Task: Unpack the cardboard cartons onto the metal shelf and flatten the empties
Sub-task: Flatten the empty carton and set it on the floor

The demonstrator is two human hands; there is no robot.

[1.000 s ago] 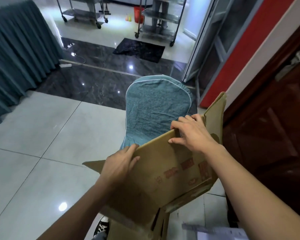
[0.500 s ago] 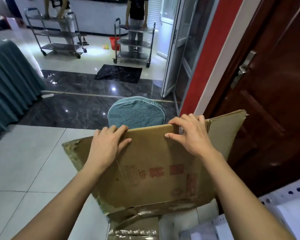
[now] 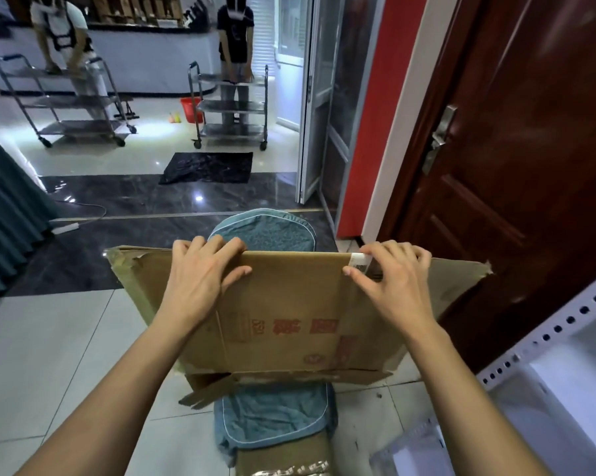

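Both the left hand [image 3: 200,281] and right hand [image 3: 397,285] are holding the cardboard carton [image 3: 289,324] upright over a blue cushioned chair [image 3: 272,417]; fingers [image 3: 217,244] are curling over its top edge, thumbs pressing its near face.

**A:** What are you standing on?

**B:** Your floor [image 3: 49,355] is pale glossy tile, crossed farther out by a dark marble band. A teal-covered chair [image 3: 272,413] stands on it right in front of you.

**A:** And beyond that?

**B:** A black sheet [image 3: 209,168] lies flat on the pale tile. Past it stand a left cart [image 3: 80,101] and a right cart [image 3: 233,108], with a red bucket [image 3: 190,109] between them. A power strip [image 3: 64,229] lies on the dark band to your left. The white metal shelf [image 3: 547,334] is at your right.
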